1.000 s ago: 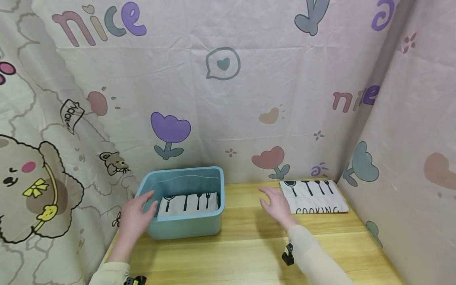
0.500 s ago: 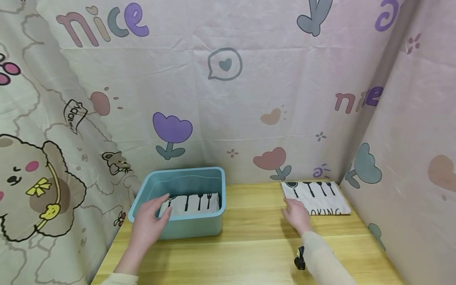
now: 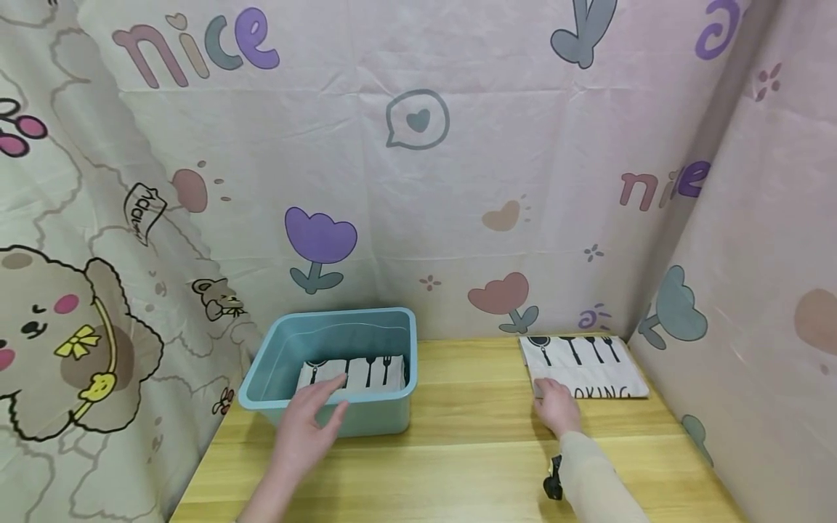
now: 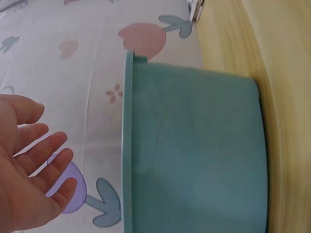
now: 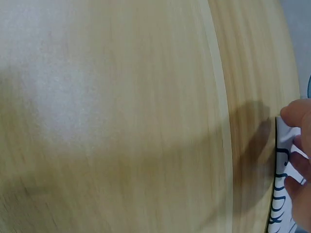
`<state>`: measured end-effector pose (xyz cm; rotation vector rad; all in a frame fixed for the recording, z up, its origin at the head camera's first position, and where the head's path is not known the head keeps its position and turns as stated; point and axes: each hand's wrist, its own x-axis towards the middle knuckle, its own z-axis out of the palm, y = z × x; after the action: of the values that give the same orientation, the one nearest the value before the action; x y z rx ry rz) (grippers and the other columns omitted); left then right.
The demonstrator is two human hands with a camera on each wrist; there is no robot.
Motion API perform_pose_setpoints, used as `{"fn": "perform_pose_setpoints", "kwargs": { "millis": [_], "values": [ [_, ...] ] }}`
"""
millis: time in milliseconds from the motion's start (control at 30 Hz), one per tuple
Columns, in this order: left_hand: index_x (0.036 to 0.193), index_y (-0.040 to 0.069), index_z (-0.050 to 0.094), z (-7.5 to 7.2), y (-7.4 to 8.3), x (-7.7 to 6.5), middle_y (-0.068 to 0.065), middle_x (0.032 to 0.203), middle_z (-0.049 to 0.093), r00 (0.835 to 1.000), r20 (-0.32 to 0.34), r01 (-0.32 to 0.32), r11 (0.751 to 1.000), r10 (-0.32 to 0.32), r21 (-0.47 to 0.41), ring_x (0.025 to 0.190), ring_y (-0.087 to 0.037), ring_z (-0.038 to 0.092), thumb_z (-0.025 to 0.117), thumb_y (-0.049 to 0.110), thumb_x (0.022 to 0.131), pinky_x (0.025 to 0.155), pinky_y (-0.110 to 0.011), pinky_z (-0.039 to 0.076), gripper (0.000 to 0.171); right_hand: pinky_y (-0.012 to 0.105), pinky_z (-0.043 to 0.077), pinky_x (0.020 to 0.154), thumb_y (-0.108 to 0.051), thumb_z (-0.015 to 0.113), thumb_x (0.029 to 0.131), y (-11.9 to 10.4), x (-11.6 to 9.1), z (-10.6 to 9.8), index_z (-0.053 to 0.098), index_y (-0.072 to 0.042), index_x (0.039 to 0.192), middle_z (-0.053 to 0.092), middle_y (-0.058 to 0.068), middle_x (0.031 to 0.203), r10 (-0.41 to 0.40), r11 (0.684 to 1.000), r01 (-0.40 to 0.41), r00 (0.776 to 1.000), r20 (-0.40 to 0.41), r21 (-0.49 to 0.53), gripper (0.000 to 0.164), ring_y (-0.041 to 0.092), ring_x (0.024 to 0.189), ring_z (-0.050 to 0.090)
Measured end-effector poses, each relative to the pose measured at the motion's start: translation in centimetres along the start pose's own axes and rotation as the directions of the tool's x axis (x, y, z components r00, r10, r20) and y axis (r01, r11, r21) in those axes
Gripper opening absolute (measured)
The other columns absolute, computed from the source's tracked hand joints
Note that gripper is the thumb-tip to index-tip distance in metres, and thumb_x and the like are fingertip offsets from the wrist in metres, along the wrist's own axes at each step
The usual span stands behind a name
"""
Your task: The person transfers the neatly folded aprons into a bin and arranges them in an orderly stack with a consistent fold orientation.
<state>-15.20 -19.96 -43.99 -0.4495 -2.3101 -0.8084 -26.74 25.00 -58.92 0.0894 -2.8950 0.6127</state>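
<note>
My right hand (image 3: 558, 408) is at the near left corner of a folded white kitchen towel (image 3: 604, 367) lying at the right of the table. In the right wrist view, the thumb lies at the towel's corner and the curled fingers are over its printed face, pinching it. A blue-green plastic bin (image 3: 327, 418) stands to the left, holding a second folded towel (image 3: 375, 374) with cutlery prints. My left hand (image 3: 307, 428) hovers before the bin's near wall, fingers spread and holding nothing. The left wrist view shows its relaxed fingers beside the bin's rim (image 4: 127, 145).
The wooden table (image 3: 471, 465) bears the bin and towel. A printed curtain (image 3: 418, 189) hangs right behind them. More curtain stands at both sides, the left one (image 3: 118, 305) printed with a bear.
My right hand has moved right to the towel's corner and taken hold of it. My left hand has shifted right and nearer, from the bin's left side to its front.
</note>
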Motion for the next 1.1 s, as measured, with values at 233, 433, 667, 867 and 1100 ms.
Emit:
{"fn": "perform_pose_setpoints", "kwargs": {
  "millis": [233,433,667,867,1100],
  "values": [
    [0.124,0.010,0.069,1.3,1.2,-0.7,-0.001,0.116,0.070,1.000,0.010,-0.004,0.999,0.005,-0.042,0.108,-0.025,0.061,0.080,0.005,0.080,0.088,-0.048,0.049,0.045,0.059,0.041,0.098,-0.002,0.065,0.087,0.9,-0.1,0.1,0.060,0.006,0.126,0.056,0.029,0.128,-0.026,0.999,0.027,0.998,0.052,-0.019,0.040,0.049,0.116,0.052],
    [0.121,0.009,0.070,2.7,1.8,-1.1,0.002,0.115,0.071,1.000,-0.008,-0.024,0.995,0.023,-0.101,0.106,-0.021,0.062,0.080,0.003,0.079,0.085,-0.042,0.051,0.044,0.058,0.045,0.092,0.003,0.063,0.088,1.3,-0.3,0.1,0.066,0.001,0.120,0.063,0.024,0.117,-0.034,0.999,0.035,0.999,0.033,-0.034,0.032,0.045,0.107,0.057],
    [0.121,0.011,0.070,4.9,3.2,-2.0,0.006,0.117,0.070,0.999,0.043,0.033,0.977,-0.024,-0.211,0.108,-0.018,0.062,0.079,0.005,0.081,0.087,-0.039,0.053,0.042,0.054,0.049,0.085,0.002,0.070,0.084,1.4,-1.0,0.4,0.071,-0.005,0.111,0.067,0.015,0.106,-0.072,0.997,0.071,0.997,-0.028,-0.043,0.028,0.038,0.096,0.060],
    [0.124,0.016,0.069,7.2,4.6,-2.9,0.007,0.117,0.069,0.970,0.193,0.205,0.922,-0.147,-0.329,0.107,-0.014,0.062,0.076,0.006,0.085,0.092,-0.037,0.051,0.040,0.051,0.050,0.081,0.001,0.074,0.080,1.2,-1.9,1.1,0.072,-0.008,0.108,0.068,0.010,0.102,-0.110,0.993,0.106,0.991,-0.081,-0.056,0.029,0.035,0.092,0.061],
    [0.125,0.012,0.068,10.4,5.0,-3.8,0.001,0.116,0.070,0.923,0.328,0.333,0.849,-0.204,-0.411,0.103,-0.019,0.064,0.071,0.011,0.091,0.087,-0.036,0.053,0.034,0.050,0.051,0.078,-0.001,0.078,0.079,0.1,-3.2,1.6,0.073,-0.008,0.104,0.068,0.009,0.098,-0.157,0.987,0.150,0.977,-0.142,-0.056,0.027,0.033,0.089,0.061]
  ]
}}
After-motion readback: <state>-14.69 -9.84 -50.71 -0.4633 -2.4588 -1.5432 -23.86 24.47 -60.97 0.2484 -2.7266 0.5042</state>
